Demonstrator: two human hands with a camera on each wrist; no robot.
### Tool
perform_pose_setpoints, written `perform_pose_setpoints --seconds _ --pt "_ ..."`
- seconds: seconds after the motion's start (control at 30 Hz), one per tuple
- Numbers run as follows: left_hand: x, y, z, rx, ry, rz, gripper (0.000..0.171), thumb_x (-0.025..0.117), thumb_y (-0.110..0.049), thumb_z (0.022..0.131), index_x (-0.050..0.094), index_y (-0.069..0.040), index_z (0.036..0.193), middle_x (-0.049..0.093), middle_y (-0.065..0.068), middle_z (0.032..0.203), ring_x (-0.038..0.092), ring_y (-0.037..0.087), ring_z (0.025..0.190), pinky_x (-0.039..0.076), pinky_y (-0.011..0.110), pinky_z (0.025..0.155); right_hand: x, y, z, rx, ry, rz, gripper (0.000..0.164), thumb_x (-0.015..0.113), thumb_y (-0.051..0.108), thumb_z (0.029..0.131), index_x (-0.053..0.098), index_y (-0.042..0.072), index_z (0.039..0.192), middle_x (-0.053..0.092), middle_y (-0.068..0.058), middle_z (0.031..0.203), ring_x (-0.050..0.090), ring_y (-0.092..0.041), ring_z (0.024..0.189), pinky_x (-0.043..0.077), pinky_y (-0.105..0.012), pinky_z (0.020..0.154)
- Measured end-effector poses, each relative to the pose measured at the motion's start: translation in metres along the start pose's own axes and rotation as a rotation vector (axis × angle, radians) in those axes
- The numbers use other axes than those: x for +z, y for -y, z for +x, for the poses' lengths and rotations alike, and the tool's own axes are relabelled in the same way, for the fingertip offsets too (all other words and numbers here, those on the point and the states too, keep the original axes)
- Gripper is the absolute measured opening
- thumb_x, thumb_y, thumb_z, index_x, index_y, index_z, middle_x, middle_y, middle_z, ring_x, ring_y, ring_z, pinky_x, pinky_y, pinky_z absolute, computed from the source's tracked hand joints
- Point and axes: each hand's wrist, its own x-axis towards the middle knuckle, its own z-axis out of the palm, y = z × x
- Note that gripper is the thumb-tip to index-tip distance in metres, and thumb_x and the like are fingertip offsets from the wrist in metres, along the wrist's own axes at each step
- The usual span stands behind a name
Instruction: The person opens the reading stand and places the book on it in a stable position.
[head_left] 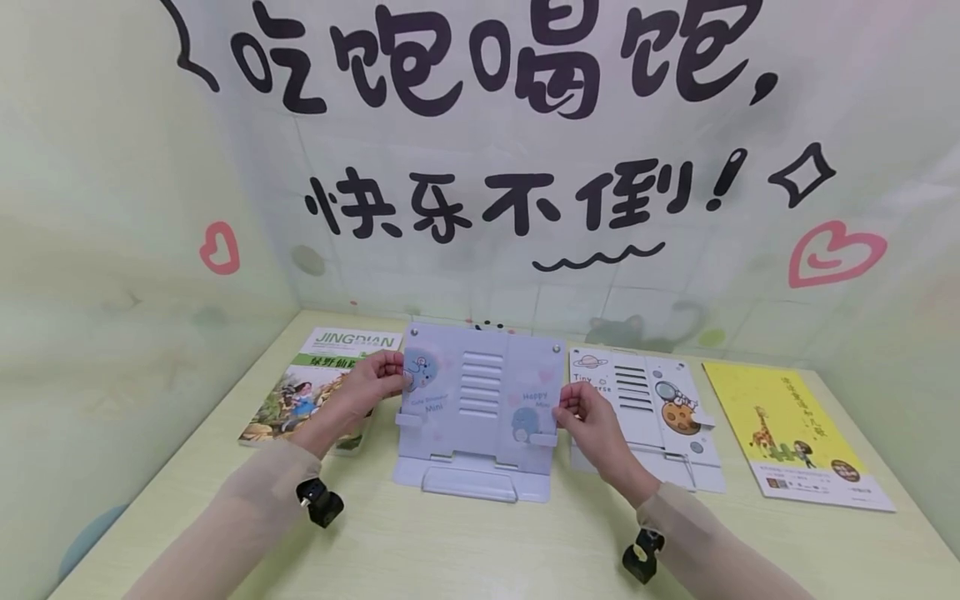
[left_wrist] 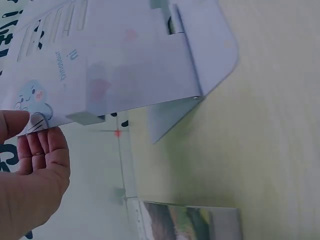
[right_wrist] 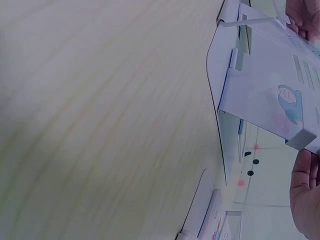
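Presently: lavender book stand (head_left: 483, 435) at centre frame, standing tilted on the tabletop (head_left: 480, 554) | left hand (head_left: 372, 383): fingers pinching its left edge | right hand (head_left: 594, 417): fingers pinching its right edge | white stand (head_left: 660, 435) right of centre | yellow book (head_left: 798, 433) far right | illustrated book (head_left: 307, 390) left of centre

Pale lilac on the book stand (head_left: 483, 433) at centre, with blue dinosaurs (head_left: 526, 425) and pink patches! Right of centre, an orange-brown planet (head_left: 678, 418) on the white stand (head_left: 637, 427); far right, the booklet (head_left: 798, 442) glows yellow over white. At left, a green band (head_left: 318, 361) crosses the picture book (head_left: 307, 400). Beige sleeves (head_left: 217, 517) below, light grain on the pale yellow table (head_left: 465, 558), black lettering (head_left: 522, 204) and pink hearts (head_left: 825, 264) on the pale green backdrop (head_left: 420, 275)
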Motion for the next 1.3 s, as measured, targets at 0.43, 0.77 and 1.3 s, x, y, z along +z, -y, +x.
perform_pose_setpoints --seconds 0.43,0.77,1.3 --pt "0.016 -0.078 0.025 0.287 -0.092 0.287 0.03 0.063 -0.011 0.089 0.057 -0.002 0.117 0.061 0.015 0.115 0.057 0.022 0.101 0.048 0.029 0.088 0.0 -0.002 -0.003 -0.033 -0.029 -0.003 0.016 0.058 -0.01 0.085 0.052 -0.004 0.098 0.057 -0.013 0.089 0.054 -0.011 0.077 0.055 -0.026 0.07" --pt "0.072 -0.097 0.035 0.378 0.052 0.528 0.02 0.065 -0.013 0.088 0.066 -0.007 0.107 0.068 0.007 0.107 0.061 0.02 0.1 0.047 0.036 0.094 0.001 -0.001 -0.003 -0.047 -0.032 -0.006 0.015 0.058 -0.01 0.085 0.053 -0.004 0.098 0.057 -0.013 0.09 0.054 -0.011 0.077 0.055 -0.028 0.071" --pt "0.095 -0.084 0.032 0.46 0.014 0.639 0.009 0.068 -0.02 0.087 0.069 -0.013 0.093 0.068 -0.001 0.093 0.06 0.012 0.084 0.05 0.029 0.08 0.004 -0.003 -0.01 -0.075 -0.047 -0.012 0.015 0.059 -0.01 0.084 0.053 -0.004 0.097 0.058 -0.014 0.089 0.055 -0.011 0.075 0.054 -0.024 0.067"
